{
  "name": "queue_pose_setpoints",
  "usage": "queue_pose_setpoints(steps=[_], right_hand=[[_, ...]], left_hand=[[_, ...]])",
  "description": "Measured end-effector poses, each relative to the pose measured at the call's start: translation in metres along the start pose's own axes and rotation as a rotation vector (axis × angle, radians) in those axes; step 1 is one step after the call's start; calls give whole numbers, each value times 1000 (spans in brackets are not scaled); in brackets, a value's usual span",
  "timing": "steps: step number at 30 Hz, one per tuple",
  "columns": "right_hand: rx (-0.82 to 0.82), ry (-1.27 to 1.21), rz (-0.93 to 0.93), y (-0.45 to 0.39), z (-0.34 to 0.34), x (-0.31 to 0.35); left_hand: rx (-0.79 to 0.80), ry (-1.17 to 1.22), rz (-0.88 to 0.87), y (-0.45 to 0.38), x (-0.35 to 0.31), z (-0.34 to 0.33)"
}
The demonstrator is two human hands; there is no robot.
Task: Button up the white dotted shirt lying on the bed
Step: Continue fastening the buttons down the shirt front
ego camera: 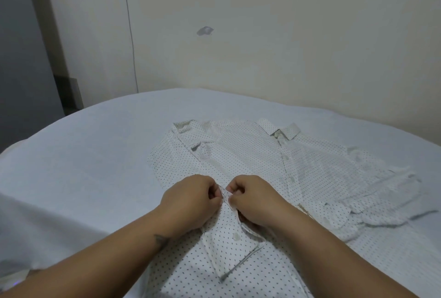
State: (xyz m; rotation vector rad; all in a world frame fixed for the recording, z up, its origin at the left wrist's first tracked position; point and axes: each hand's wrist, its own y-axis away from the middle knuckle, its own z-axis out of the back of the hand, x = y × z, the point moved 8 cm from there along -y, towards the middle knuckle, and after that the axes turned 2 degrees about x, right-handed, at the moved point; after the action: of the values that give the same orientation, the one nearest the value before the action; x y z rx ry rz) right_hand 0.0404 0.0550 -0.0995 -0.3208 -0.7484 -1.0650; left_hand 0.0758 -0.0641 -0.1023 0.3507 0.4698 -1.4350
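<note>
From my seat, the left hand point(191, 198) sits just left of the shirt's front opening, fingers curled in, thumb and forefinger pinching the edge of the placket point(225, 202) where it humps up between the two hands. I read that as a grip on cloth; whether a button or a hole lies under those fingertips I cannot tell, since they cover the spot.

The white dotted shirt point(250, 159) lies flat on the bed point(83, 154), collar point(279, 129) at the far end by the wall and hem toward me, so its placket runs as a long line from near my chest out and a little rightward to the collar. That axis is what the next move turns on: the working point is directly between the hands, neither nearer than the other, and the line continues away from them.

The right hand point(253, 199) mirrors the left, just right of the same fold, fingers curled and pinching the opposite side of the strip, the two sets of fingertips nearly touching.

Nearer me, one button point(236, 236) shows on the placket just below the hands. Beyond them more buttons point(292, 179) run up toward the collar. I judge the step in hand to be a mid-placket fastening.
</note>
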Motion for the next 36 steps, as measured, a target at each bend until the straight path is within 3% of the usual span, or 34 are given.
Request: queue_pose_setpoints(steps=[8, 17, 30, 36], right_hand=[[-70, -50, 55, 2, 2, -1], [-112, -155, 32, -1, -4, -13], [-69, -381, -9, 2, -8, -21], [-82, -344, -20, 2, -7, -22]], left_hand=[[156, 367, 116, -7, 6, 2], [182, 677, 223, -1, 14, -6], [91, 676, 188, -2, 18, -10], [45, 636, 165, -3, 19, -8]])
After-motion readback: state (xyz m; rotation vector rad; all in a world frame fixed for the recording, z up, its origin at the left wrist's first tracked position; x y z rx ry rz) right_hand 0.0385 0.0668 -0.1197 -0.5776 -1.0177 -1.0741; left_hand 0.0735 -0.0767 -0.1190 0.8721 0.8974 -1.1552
